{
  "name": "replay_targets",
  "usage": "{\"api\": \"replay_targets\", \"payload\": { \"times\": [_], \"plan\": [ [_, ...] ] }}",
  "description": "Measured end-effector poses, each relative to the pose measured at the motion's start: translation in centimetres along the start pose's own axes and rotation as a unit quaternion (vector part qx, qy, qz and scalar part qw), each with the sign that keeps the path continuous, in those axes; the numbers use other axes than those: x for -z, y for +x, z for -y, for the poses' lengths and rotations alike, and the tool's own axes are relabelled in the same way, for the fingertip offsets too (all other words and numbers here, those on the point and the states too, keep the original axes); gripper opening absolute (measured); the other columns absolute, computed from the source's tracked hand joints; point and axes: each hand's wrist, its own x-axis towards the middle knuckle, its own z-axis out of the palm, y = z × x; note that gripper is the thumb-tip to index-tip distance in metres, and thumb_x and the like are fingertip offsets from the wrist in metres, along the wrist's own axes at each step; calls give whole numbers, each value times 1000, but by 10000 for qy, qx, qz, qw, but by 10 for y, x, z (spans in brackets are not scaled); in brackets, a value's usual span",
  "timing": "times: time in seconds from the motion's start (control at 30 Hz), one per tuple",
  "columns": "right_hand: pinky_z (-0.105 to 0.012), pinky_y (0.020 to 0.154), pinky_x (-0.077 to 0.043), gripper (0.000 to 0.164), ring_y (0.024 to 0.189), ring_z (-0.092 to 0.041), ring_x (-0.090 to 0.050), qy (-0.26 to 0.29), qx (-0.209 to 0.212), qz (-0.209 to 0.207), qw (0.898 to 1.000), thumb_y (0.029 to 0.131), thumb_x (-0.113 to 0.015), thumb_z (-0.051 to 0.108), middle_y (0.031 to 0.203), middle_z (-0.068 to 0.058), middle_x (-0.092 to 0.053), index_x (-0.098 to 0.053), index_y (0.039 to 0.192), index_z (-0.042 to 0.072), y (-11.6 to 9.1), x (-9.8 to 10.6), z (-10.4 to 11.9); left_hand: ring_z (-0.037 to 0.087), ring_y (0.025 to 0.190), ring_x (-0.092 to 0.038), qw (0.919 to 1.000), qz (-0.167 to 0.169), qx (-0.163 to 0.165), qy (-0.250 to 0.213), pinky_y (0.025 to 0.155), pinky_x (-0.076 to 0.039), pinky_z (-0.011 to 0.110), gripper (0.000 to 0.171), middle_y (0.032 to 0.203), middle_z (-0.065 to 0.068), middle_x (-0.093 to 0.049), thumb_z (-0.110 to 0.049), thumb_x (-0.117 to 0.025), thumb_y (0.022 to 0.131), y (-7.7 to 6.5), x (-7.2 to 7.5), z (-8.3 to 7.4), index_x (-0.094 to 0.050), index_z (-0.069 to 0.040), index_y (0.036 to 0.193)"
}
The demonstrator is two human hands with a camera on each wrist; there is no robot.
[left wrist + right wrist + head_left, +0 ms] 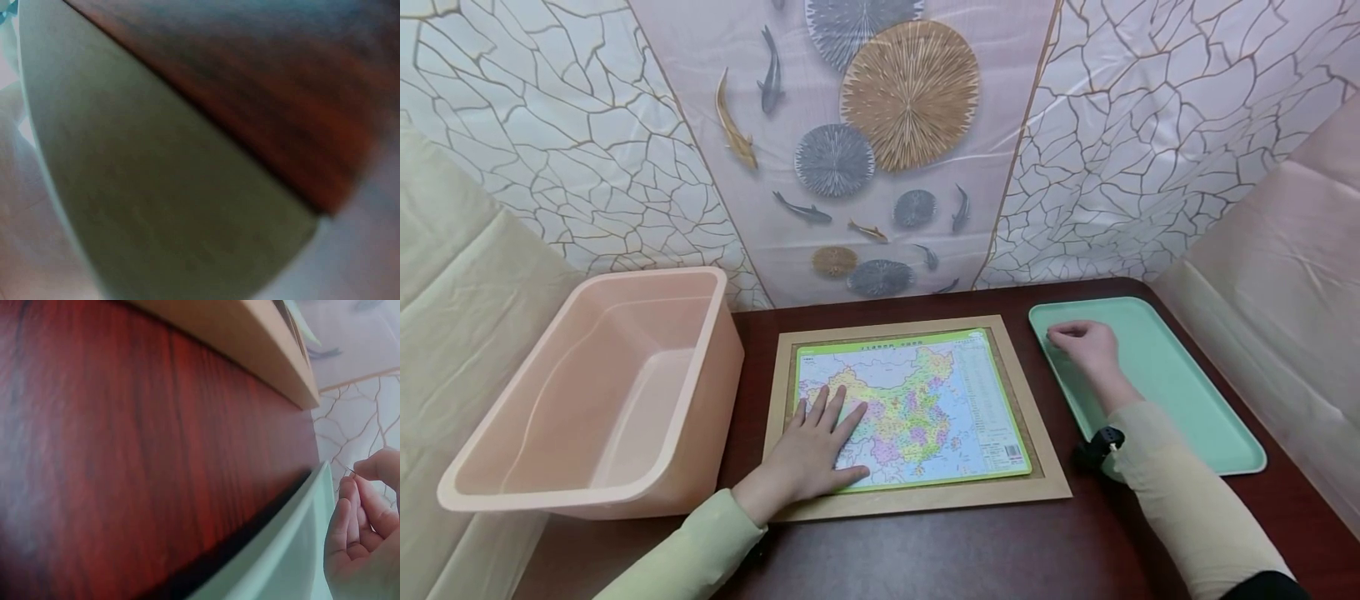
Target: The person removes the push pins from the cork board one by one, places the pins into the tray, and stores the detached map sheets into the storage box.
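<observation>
Map (917, 408) inside its frame (940, 497), centre, long axis left-right; we note the left hand (812, 450) nearer, spread flat on its near left part, the right hand (1086, 346) well apart, over the tray (1157, 358) rightward, pinching a thin sliver (350, 469).
</observation>
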Motion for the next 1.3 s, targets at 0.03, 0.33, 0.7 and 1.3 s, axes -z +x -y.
{"api": "replay_targets", "payload": {
  "times": [0.03,0.33,0.7,1.3],
  "plan": [
    [-15,66,-52,42,71,11,-57,-25,-7,-8,10000,101,-70,28,86,22,-67,-73,128,-5,0,1,-2,42,166,-11,10000,5,0,13,129,-21,69,92,179,16,-13,-73,-54,99,0,0,0,-23,-25,171],
    [-12,68,-48,44,74,15,-52,-361,-25,-56,9993,102,-69,31,89,20,-72,-74,129,-3,2,9,-17,45,165,-13,10000,-31,-61,-53,128,-23,69,91,179,19,-14,-70,-56,100,-1,1,0,-26,-23,171],
    [-25,83,-50,44,127,-41,-64,-505,-100,21,9987,106,-64,28,133,-27,-71,-71,132,-6,-3,10,-16,43,166,-11,10000,18,-26,20,129,-21,69,92,179,16,-12,-72,-54,99,1,1,0,-23,-24,171],
    [-27,78,-48,43,122,-44,-66,-768,-308,58,9966,103,-68,29,119,-23,-78,-74,124,-8,-5,12,-17,42,166,-12,10000,42,-5,62,129,-21,68,93,179,17,-13,-73,-55,99,0,1,-1,-24,-24,171]
  ]
}}
